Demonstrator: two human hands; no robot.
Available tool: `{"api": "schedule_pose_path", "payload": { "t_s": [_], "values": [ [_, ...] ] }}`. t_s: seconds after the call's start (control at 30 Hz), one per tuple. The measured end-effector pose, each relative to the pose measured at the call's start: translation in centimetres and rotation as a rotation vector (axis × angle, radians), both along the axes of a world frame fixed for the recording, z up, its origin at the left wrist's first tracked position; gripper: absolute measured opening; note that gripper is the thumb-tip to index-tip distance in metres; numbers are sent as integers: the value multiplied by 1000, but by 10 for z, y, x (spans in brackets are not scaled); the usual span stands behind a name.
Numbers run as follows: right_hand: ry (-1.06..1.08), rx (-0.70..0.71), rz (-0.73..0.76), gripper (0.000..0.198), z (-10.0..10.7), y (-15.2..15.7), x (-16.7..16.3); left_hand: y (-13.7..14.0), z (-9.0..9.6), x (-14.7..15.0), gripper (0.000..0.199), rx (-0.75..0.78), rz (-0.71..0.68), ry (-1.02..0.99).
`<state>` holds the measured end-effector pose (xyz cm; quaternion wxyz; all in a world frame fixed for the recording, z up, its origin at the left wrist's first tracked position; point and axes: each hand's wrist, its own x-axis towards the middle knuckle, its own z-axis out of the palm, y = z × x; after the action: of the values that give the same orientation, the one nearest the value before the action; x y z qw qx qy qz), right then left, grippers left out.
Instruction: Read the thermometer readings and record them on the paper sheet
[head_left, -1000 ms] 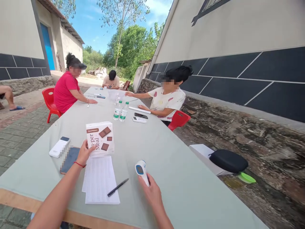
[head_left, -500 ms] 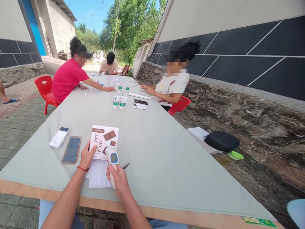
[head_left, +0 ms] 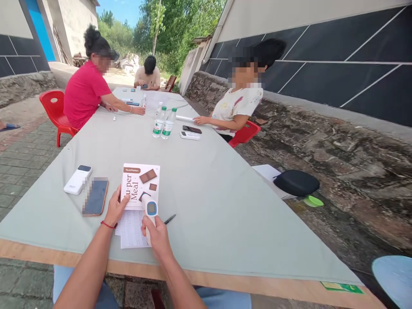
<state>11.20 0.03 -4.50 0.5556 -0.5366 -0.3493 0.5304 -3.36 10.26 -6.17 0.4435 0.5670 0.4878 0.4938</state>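
Observation:
My left hand (head_left: 116, 207) grips the lower left side of a white box (head_left: 149, 191) printed with chocolate pieces and "Meal". Wrapped round the handle of a white infrared thermometer (head_left: 148, 214) is my right hand (head_left: 158, 235). The thermometer's head, with a blue-rimmed screen, overlaps the box's lower right corner; I cannot tell whether they touch. Printed paper sheets (head_left: 131, 234) lie beneath, partly hidden by the box and my right hand. A dark pen (head_left: 170, 219) rests just right of the thermometer.
Left of the box lie a phone (head_left: 96, 196) and a white power bank (head_left: 78, 180). Farther along the table (head_left: 225, 214) stand green-capped water bottles (head_left: 168, 124), near another phone (head_left: 192, 129) and power bank (head_left: 189, 135). Three people sit around the far part.
The thermometer's screen has turned from blue to a dull greyish tone. My hands keep their holds. The person at right has lowered a hand to the white roll, and the view has shifted slightly.

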Motion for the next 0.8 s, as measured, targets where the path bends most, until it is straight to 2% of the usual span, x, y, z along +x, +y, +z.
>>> {"api": "schedule_pose_path", "payload": {
  "t_s": [0.2,0.33,0.47,0.8],
  "values": [
    [-37,-34,-21,35,-3,0,0,-1,-3,1,72,28,-18,14],
    [-30,-10,-6,35,4,-1,0,-1,-2,1,72,29,-17,7],
    [9,-6,50,32,20,-6,3,-1,1,1,72,22,-24,-10],
    [69,125,-2,30,72,-19,22,-4,14,2,70,21,-27,-8]
  ]
}}
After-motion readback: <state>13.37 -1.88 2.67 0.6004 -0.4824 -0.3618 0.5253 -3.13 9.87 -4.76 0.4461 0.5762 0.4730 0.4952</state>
